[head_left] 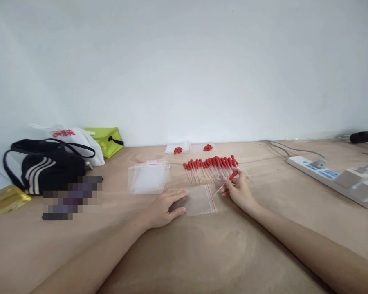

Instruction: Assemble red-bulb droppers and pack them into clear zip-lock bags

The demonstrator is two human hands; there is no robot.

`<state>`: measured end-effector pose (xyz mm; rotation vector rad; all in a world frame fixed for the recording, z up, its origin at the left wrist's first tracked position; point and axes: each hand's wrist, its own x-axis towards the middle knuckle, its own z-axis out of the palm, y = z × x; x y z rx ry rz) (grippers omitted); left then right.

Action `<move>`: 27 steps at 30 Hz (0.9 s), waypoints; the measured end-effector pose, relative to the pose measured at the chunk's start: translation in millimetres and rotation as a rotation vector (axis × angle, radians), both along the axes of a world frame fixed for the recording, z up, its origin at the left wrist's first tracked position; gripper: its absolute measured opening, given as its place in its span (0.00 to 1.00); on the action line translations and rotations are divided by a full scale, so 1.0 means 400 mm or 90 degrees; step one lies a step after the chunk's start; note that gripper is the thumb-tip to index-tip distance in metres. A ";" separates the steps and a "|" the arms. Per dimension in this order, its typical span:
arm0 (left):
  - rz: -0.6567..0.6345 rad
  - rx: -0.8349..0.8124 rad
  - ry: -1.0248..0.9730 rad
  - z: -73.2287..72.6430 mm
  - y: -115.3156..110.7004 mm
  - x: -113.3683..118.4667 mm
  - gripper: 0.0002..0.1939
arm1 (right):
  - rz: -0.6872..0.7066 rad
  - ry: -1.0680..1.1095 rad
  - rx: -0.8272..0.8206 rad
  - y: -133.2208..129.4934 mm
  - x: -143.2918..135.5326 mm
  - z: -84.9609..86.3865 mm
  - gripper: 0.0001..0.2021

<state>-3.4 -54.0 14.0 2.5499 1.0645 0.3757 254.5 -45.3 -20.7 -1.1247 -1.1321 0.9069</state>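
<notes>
A clear zip bag with a red strip at its right end lies flat on the wooden table. My left hand rests on its left end, fingers apart. Between the fingers of my right hand is a dropper with a red bulb, its thin clear tip pointing down-left beside the bag's red strip. Just behind, several red-bulbed droppers lie in a row, bulbs toward the wall. A stack of clear bags sits to the left of them.
Two bags with small red pieces lie near the wall. On the left stand a black bag, a white plastic bag and a green case. A power strip with plugs and cables is at the right.
</notes>
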 end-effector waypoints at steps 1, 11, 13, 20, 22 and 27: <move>0.013 0.001 -0.006 0.001 -0.003 0.003 0.25 | 0.011 0.037 -0.007 -0.002 -0.008 -0.004 0.26; 0.038 -0.047 -0.003 0.007 0.010 -0.020 0.27 | 0.148 -0.038 -0.091 -0.016 0.019 0.010 0.19; 0.012 -0.080 0.027 0.008 0.018 -0.037 0.28 | 0.190 -0.103 -0.083 -0.014 0.030 0.013 0.18; -0.051 -0.063 0.034 0.010 0.021 -0.013 0.28 | 0.225 -0.219 -0.023 -0.001 0.002 0.005 0.15; -0.068 -0.055 0.029 0.013 0.020 0.003 0.27 | 0.221 -0.274 0.009 -0.004 -0.009 0.010 0.14; -0.091 -0.051 0.016 0.016 0.020 0.015 0.25 | 0.300 -0.398 0.071 0.004 0.011 0.026 0.11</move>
